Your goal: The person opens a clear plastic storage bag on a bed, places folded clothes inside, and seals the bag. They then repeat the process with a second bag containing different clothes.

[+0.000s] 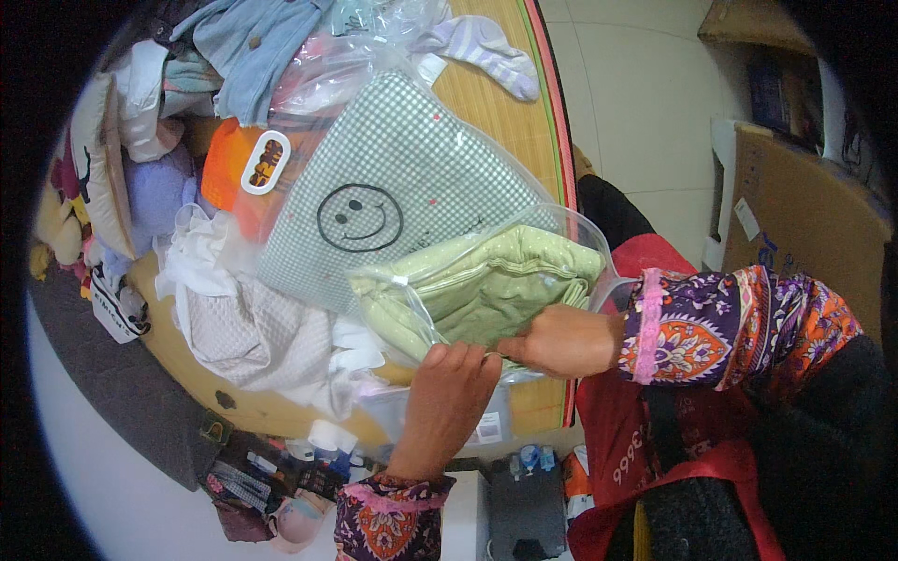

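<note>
A folded light green cloth with small pale dots [484, 294] sits inside a clear plastic bag [610, 245]. My left hand [452, 393] has its fingers curled over the near edge of the bag and cloth. My right hand [568, 341] reaches into the opening, fingers bent against the cloth beside the left fingertips; the fingertips are partly hidden. Under and beyond this bag lies a green-and-white checked fabric item [393, 161] with a smiling face, also in clear plastic.
Crumpled white textured cloth [259, 336], an orange item in clear packaging [228, 165], a denim garment [256, 49] and a striped sock [484, 52] share the wooden surface [519, 133]. Plush toys [158, 193] sit at the left. A cardboard box [800, 203] stands to the right.
</note>
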{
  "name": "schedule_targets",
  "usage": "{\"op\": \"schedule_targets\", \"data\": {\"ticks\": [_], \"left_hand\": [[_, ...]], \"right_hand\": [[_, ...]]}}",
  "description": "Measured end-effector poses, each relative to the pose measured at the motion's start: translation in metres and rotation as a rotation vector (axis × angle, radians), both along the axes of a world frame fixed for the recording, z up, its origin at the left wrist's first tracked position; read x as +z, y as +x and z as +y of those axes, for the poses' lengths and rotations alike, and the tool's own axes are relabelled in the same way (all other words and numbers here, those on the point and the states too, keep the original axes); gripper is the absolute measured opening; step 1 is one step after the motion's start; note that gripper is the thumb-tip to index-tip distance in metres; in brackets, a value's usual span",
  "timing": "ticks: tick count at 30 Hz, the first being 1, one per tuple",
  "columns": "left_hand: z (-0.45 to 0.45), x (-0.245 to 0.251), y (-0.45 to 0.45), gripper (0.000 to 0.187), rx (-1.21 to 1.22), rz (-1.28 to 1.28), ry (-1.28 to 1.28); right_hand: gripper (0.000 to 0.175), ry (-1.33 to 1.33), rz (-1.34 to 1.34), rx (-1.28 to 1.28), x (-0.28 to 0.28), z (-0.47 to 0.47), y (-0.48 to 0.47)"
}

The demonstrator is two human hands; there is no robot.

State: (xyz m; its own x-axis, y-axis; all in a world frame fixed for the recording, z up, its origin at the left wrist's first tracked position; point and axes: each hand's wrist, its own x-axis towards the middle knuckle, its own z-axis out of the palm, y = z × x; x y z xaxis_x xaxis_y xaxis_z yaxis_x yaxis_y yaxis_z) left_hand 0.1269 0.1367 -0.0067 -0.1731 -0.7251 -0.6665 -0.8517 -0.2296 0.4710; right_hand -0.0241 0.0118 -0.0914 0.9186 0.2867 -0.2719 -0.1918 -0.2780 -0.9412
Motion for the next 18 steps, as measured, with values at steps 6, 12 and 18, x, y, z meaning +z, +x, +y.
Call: {"op": "schedule_targets", "data": {"ticks": [6, 12, 18], "left_hand": [[0.003, -0.002, -0.001, 0.012, 0.041, 0.001, -0.186], [0.005, -0.007, -0.004, 0.014, 0.047, 0.031, -0.207], [0.008, -0.007, -0.008, 0.015, 0.006, 0.004, -0.146]], "right_hand": [[0.025, -0.051, 0.117, -0.337, -0.021, -0.037, -0.009], [0.031, -0.309, 0.351, 0.005, -0.047, -0.046, 0.002], [0.029, -0.463, 0.150, -0.189, -0.037, -0.020, -0.003]]}}
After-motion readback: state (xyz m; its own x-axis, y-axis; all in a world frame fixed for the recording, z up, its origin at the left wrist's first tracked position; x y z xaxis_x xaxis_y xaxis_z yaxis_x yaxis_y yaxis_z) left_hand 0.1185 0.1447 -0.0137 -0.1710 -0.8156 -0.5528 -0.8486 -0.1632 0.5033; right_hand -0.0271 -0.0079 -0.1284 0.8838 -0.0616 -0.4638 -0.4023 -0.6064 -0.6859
